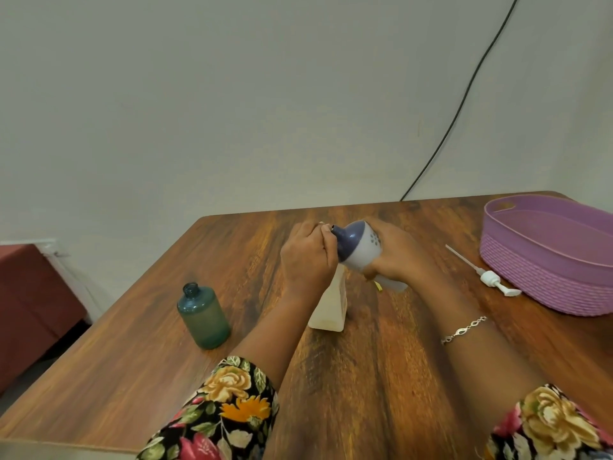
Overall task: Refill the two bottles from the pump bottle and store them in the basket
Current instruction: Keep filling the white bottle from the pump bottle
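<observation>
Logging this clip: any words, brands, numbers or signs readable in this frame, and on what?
None readable.
On the pump bottle in the right hand: only a cluster of dark dots, plus a yellow scrap too blurred to read.
On the green bottle, clear bottle, pump head and basket: no print visible.

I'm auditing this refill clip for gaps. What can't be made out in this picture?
Head view:
- Neck of the pale translucent bottle: hidden by the left hand, so any flow is unseen.
- Lower body of the white pump bottle with navy shoulder: covered by the right hand, blurred.
- Purple woven basket: right end cut off by the frame edge.
</observation>
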{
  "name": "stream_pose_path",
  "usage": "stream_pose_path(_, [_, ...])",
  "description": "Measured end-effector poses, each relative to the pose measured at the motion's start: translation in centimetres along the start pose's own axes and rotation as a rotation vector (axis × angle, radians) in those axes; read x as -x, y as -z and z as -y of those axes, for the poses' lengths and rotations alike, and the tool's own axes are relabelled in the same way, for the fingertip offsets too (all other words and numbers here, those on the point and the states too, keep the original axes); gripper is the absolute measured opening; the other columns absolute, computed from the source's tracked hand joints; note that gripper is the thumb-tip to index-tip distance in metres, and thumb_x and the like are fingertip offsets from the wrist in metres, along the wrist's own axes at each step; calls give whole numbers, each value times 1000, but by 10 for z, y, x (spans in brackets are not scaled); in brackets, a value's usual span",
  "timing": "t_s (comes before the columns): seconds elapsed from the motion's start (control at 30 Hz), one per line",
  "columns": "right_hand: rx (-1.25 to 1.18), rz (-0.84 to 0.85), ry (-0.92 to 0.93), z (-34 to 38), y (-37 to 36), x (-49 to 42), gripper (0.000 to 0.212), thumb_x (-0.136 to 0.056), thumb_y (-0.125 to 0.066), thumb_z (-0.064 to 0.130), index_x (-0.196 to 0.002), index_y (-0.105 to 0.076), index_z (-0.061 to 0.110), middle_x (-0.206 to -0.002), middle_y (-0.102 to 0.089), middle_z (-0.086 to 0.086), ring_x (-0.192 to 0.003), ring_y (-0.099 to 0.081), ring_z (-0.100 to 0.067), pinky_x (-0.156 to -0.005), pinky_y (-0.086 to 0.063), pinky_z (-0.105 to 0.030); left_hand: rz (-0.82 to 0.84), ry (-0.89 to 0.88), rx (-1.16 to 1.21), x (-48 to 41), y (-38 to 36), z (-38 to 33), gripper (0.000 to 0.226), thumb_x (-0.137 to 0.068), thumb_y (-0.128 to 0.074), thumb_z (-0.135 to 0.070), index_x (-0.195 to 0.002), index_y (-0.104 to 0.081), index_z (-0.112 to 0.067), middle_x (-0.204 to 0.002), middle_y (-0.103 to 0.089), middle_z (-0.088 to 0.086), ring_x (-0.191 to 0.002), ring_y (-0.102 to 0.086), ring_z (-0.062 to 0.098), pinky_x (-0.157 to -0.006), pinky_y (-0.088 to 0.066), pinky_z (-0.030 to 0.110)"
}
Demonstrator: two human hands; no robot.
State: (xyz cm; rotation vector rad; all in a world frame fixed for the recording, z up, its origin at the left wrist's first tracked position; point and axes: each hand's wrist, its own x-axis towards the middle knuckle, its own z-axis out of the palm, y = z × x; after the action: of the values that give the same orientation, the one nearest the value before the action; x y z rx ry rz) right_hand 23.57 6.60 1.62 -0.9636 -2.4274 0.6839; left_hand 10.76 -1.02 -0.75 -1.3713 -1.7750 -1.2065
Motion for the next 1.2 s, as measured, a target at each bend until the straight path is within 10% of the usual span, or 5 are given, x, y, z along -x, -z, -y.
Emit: stream_pose_path(1.2, [-67,7,18,-3,-2,-3,84,-62,-81,12,-133,-39,23,-125,-51,-4,-112,-47,-21,-80,-36,-29,0,5,-9,-13,8,0,47,-90,-31,-21,-64,-66,-3,-66,-60,7,-56,-51,17,-48,-37,27])
